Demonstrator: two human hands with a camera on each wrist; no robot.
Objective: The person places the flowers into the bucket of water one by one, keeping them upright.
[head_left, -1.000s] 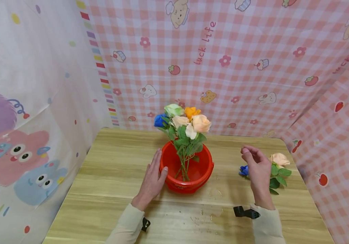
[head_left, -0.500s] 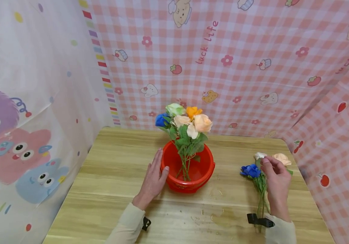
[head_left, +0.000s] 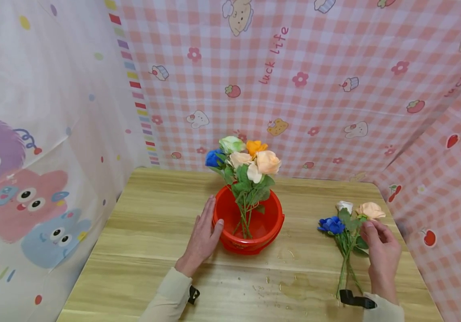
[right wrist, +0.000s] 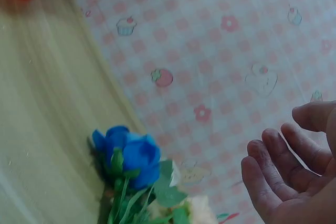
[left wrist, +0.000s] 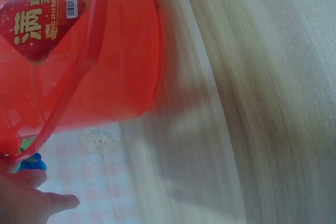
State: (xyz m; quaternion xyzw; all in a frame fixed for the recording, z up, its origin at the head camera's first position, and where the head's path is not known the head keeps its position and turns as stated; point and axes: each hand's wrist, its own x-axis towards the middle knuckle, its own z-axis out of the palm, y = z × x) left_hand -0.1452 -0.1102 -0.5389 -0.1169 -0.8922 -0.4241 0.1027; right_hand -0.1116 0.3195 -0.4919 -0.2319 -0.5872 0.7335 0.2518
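Beginning at the near side, pale sleeves run forward left and right, with wet patches between them on the table. The right hand is bent at the fingers, thumb and forefinger apart in the right wrist view; its grip is loose and holds nothing, just beside the loose flowers (blue, white and peach heads, stems running back to the near side). The left hand lies along the left side of the red bucket, fingers extended forward, thumb spread towards the rim; its grip is relaxed, curled round nothing. Firm contact between palm and bucket wall cannot be confirmed. A mixed bouquet stands in the bucket, stems crossing, heads above the far rim. Behind the table hangs a pink checked cloth.
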